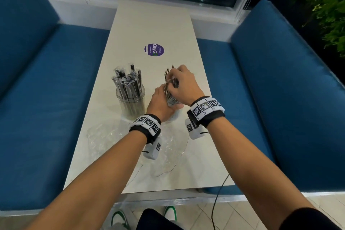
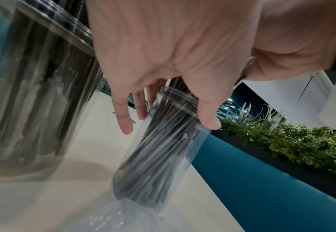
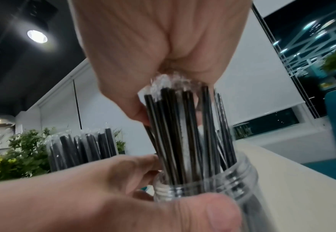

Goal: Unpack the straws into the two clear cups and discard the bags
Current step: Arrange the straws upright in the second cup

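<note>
Two clear, ribbed-neck plastic cups stand on the pale tabletop (image 1: 155, 24). The fuller cup (image 1: 130, 102) holds thick black wrapped straws. Just right of it, the second cup (image 2: 159, 157) leans, its rim gripped by the left hand (image 1: 160, 102) with fingers curled round it. The right hand (image 1: 183, 82) closes over the tops of a bundle of thin black straws (image 3: 183, 133) standing in that cup. Crinkled clear bags (image 1: 104, 140) lie nearer than the fuller cup, under the wrists. A round purple sticker (image 1: 154, 49) sits beyond it.
</note>
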Demonstrator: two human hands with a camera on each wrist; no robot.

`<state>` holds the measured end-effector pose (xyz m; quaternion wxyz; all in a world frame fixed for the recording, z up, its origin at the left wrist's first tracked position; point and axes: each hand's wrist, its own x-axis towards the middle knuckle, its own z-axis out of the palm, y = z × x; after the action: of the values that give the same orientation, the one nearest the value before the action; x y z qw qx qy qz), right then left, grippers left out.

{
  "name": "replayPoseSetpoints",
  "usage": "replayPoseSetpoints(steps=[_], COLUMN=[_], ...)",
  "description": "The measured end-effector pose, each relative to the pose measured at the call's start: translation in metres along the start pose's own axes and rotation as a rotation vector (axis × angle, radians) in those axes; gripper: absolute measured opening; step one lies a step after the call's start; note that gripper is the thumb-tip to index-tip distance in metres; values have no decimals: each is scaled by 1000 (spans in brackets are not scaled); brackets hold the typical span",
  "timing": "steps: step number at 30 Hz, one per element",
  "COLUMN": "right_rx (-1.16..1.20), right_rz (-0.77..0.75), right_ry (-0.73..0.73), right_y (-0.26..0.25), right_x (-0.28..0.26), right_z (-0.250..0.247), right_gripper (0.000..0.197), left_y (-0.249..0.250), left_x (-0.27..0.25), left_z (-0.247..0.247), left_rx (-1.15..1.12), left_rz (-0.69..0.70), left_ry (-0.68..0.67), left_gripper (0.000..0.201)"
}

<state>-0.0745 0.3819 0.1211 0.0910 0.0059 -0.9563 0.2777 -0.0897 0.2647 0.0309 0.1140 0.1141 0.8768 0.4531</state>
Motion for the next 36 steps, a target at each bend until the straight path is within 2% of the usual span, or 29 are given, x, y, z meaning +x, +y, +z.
replayPoseSetpoints(steps=[3, 4, 7, 8, 10, 11, 12, 13, 15, 17, 20, 24, 28, 32, 33, 34, 36], right_rx=[85, 68, -161, -170, -85, -44, -35, -59, -111, -80, -72, 28, -117, -109, -125, -136, -107], right_rz=[7, 14, 8, -11, -42, -25, 13, 62, 137, 166, 165, 131, 156, 129, 127, 126, 145], right_ry=[252, 279, 155, 186, 376, 449, 459, 396, 148, -10, 36, 325, 208, 451, 443, 371, 88], right_y=[5, 6, 8, 9, 5, 4, 5, 5, 10, 14, 12, 14, 17, 6, 4, 2, 0], right_x=[-9, -14, -30, -33, -31, -26, -21, -15, -4, 5, 8, -11, -30, -21, -14, -7, 6], right_z=[-6, -9, -10, -12, -20, -23, -24, -24, -19, -13, -13, -24, -17, -32, -32, -32, -29], right_gripper=[16, 18, 32, 34, 28, 26, 29, 34, 40, 29, 22, 18, 27, 26, 32, 42, 57], left_y=[-2, -3, -5, -5, -6, -5, -4, -2, 1, 2, 2, -1, -2, -4, -4, -4, -3], left_x=[0, 1, -1, -1, 0, -1, -1, -1, 0, 1, 1, 3, 3, 3, 3, 3, 4], left_z=[0, 0, 0, 1, 1, 0, 1, 1, 0, 0, -1, 2, 3, 3, 3, 3, 2], left_rx=[-8, -3, 0, -4, -11, -16, -22, -21, -7, 10, 36, 21, 9, 1, -4, -10, -15], left_rz=[0, 7, 27, 36, 47, 41, 29, 17, -7, -15, -2, 11, -16, -4, -6, -10, -29], left_ry=[-4, -7, -5, -4, 18, 26, 30, 28, 15, 9, 6, 14, 12, 23, 24, 24, 11], left_gripper=[110, 111, 105, 101, 96, 96, 96, 97, 99, 101, 102, 102, 108, 107, 106, 106, 107])
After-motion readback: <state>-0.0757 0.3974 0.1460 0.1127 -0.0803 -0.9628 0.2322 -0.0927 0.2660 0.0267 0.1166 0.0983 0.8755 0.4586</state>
